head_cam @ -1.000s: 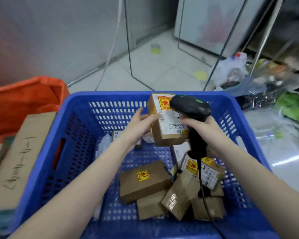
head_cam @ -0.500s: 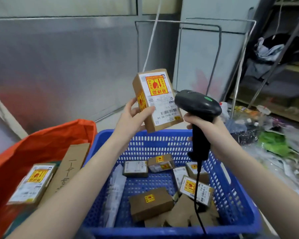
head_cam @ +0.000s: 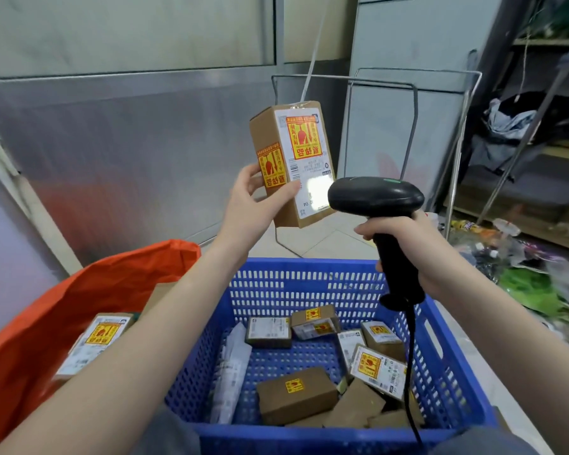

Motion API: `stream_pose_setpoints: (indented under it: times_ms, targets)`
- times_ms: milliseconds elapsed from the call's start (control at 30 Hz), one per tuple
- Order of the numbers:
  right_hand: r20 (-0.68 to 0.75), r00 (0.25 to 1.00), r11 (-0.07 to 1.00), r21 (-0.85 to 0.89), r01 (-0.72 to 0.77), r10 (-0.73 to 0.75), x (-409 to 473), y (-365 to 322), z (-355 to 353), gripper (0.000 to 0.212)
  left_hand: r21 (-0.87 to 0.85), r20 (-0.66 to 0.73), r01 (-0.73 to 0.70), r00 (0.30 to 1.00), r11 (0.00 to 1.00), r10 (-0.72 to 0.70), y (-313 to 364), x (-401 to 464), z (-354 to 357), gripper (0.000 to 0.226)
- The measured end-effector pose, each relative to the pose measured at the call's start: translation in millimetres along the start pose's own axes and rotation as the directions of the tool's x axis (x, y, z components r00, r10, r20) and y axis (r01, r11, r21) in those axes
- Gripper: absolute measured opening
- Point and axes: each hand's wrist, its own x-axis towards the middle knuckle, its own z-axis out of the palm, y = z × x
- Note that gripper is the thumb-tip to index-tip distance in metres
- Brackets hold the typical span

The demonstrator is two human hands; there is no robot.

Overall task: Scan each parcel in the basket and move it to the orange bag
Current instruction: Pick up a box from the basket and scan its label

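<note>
Above the blue basket [head_cam: 309, 280], left hand [head_cam: 253, 205] grips a parcel [head_cam: 293, 165]; right hand [head_cam: 408, 244] clasps the scanner [head_cam: 375, 198].

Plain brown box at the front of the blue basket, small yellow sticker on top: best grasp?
Probably from above, across the short width of the brown box. It lies flat with its sticker face up, and its left side faces bare basket floor. Cardboard pieces crowd its right end, so pinch the two long side faces toward the left end. The scanner fills the right hand; the left hand holds a parcel.
</note>
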Motion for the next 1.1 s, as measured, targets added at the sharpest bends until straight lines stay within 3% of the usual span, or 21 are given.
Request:
stream_pose_setpoints:
  times_ms: [1100]
  targets:
    - [0.010, 0.999, 0.998, -0.056, -0.042, 0.043, -6, -4, 5, 0.020, 0.056, -0.043, -0.010, 0.999, 0.998, 0.012, 0, -7, -14, 0.061]
